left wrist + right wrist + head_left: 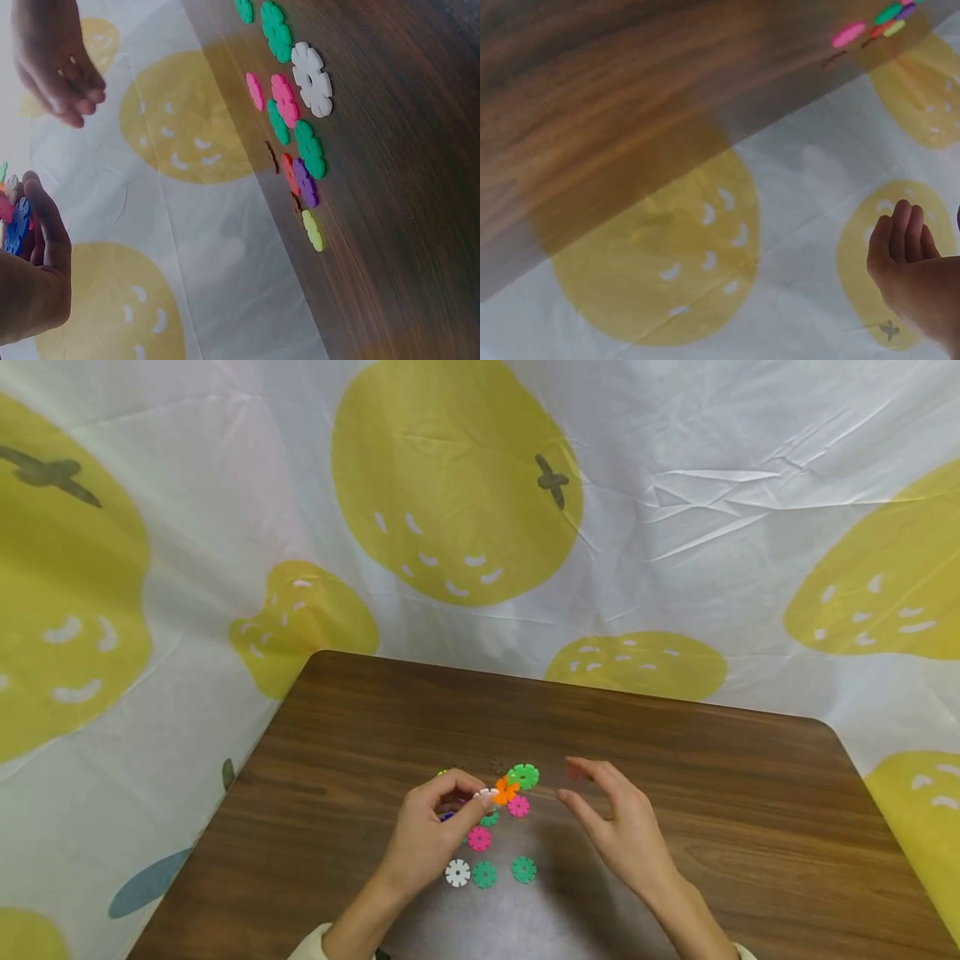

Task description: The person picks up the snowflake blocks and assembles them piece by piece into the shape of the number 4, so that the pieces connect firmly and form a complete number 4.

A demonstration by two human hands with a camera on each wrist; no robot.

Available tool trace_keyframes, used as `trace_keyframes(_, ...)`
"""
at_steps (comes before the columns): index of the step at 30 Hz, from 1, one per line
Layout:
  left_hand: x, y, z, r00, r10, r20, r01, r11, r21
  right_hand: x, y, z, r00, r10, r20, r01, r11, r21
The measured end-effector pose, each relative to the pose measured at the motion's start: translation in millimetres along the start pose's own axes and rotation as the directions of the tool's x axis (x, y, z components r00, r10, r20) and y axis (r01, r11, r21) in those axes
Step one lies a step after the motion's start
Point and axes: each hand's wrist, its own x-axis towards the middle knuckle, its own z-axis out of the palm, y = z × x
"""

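Note:
My left hand [431,831] pinches a small cluster of joined plastic snowflake discs above the table. In the head view a white disc [486,795] lies at the fingertips, with an orange disc [506,791] and a bright green disc [524,776] beyond it. The left wrist view also shows a blue disc [16,225] in that hand, partly cut off by the frame edge. My right hand [626,827] is raised to the right of the cluster, apart from it, holding nothing, its thumb and fingers spread. In the right wrist view that hand [911,262] is likewise bare.
Loose notched discs lie on the brown wooden table [720,827] under the hands: a white disc [457,872], several green ones, pink discs [479,838], a purple disc [305,181] and a yellow disc [313,230]. A fruit-print curtain [675,543] hangs behind the table.

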Motion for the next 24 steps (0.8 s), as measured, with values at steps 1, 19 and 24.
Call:
trace_keyframes(1, -0.2, 0.0, -0.3, 1.000, -0.004, -0.003, 0.004, 1.000, 0.005, -0.6, 2.7, 2.2, 1.000, -0.002, 0.006, 0.002, 1.000, -0.011)
trace_keyframes(19, -0.9, 1.3, -3.7, 0.999, -0.026, -0.019, 0.026, 1.000, 0.002, -15.6, 40.2, 33.8, 0.993, 0.015, 0.114, -0.010, 0.999, -0.050)
trace_keyframes(24, -1.1, 1.8, -4.1, 0.999, -0.028, -0.024, 0.028, 1.000, -0.001, -18.7, 45.1, 40.6, 0.987, 0.051, 0.150, -0.042, 0.997, -0.063)
